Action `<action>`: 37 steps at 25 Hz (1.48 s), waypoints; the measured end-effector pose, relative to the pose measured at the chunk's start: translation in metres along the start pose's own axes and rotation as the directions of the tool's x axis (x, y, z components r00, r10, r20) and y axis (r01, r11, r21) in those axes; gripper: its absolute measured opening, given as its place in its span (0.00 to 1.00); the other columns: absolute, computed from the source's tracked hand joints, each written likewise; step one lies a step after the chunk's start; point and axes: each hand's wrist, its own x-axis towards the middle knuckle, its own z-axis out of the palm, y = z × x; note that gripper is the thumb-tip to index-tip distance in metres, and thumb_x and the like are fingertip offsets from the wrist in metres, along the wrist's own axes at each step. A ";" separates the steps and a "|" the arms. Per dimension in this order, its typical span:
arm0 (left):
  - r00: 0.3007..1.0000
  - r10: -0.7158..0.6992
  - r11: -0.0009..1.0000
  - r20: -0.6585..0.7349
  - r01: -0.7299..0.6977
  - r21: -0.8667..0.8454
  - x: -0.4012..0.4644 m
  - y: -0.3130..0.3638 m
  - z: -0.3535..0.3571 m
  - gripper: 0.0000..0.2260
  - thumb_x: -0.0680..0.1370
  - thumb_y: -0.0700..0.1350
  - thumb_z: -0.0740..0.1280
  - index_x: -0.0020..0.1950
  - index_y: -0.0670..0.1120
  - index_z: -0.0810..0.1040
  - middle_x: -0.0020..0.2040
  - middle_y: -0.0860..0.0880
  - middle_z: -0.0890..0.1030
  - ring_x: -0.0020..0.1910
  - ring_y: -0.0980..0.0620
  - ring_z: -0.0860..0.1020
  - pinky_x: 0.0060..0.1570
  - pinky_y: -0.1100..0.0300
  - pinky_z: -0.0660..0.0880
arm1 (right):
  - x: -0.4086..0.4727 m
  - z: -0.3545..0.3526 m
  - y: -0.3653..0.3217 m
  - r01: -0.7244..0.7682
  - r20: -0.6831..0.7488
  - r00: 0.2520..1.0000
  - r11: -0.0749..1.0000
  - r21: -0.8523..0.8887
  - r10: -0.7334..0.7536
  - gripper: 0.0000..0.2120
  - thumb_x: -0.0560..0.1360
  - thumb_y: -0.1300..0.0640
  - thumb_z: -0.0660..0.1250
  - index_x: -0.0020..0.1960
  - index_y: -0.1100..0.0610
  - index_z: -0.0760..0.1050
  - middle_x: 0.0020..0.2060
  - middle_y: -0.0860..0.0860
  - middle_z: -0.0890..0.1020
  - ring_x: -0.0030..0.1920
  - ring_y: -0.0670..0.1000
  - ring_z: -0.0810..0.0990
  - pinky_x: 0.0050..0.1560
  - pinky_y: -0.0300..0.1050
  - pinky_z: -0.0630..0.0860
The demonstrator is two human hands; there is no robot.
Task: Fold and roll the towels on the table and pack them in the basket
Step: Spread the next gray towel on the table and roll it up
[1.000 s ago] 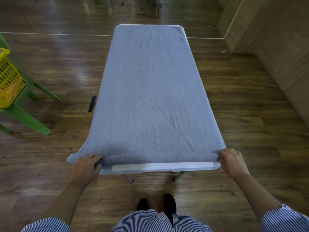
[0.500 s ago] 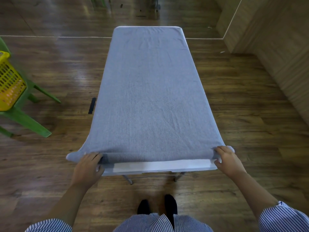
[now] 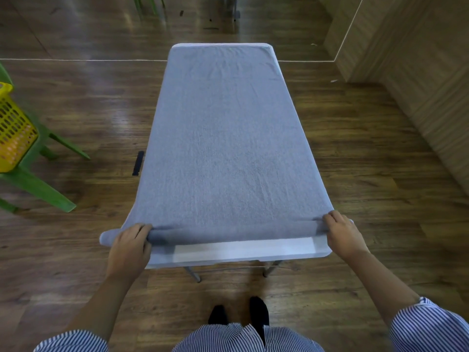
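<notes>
The left hand is curling its fingers over the left end of a thin rolled edge of the grey-blue terry towel, and the right hand is gripping the right end of the same roll, so both hands are closed on the towel and set wide apart at the near corners of the white narrow worktop. The towel is lying flat along almost the whole length of the worktop, reaching its far end, while the rolled part is sitting across the near end, with a bare strip of worktop showing just in front of it. The roll's left tip is sticking out past the left edge of the worktop, beyond the left hand. A yellow perforated plastic basket is resting on a green plastic chair, well to the left of the worktop on the dark wooden floor. Striped sleeves are showing at the near side of the worktop, and black shoes are standing on the floor just below its near edge.
</notes>
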 end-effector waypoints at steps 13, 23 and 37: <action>0.997 -0.020 0.995 0.068 0.012 0.103 -0.006 0.006 0.004 0.13 0.68 0.44 0.62 0.48 0.42 0.82 0.42 0.46 0.83 0.41 0.43 0.81 0.44 0.46 0.74 | -0.003 0.003 -0.001 0.006 0.089 0.996 1.000 -0.006 -0.006 0.13 0.60 0.70 0.70 0.44 0.61 0.78 0.35 0.54 0.80 0.38 0.60 0.80 0.45 0.53 0.74; 0.999 -0.033 0.997 0.006 0.032 0.069 0.004 0.002 0.003 0.11 0.70 0.38 0.65 0.50 0.41 0.80 0.47 0.44 0.81 0.46 0.42 0.80 0.44 0.45 0.75 | 0.014 0.000 -0.002 -0.039 0.078 0.996 0.999 0.025 0.037 0.15 0.63 0.74 0.66 0.47 0.63 0.79 0.41 0.56 0.80 0.40 0.62 0.79 0.42 0.55 0.74; 0.991 -0.013 0.996 0.130 0.001 0.092 0.004 -0.002 -0.002 0.19 0.68 0.49 0.54 0.42 0.44 0.82 0.33 0.50 0.80 0.32 0.47 0.79 0.37 0.52 0.71 | 0.011 0.004 -0.003 -0.023 0.092 0.996 0.999 0.026 0.021 0.14 0.65 0.70 0.66 0.45 0.58 0.83 0.33 0.54 0.82 0.37 0.60 0.79 0.37 0.51 0.75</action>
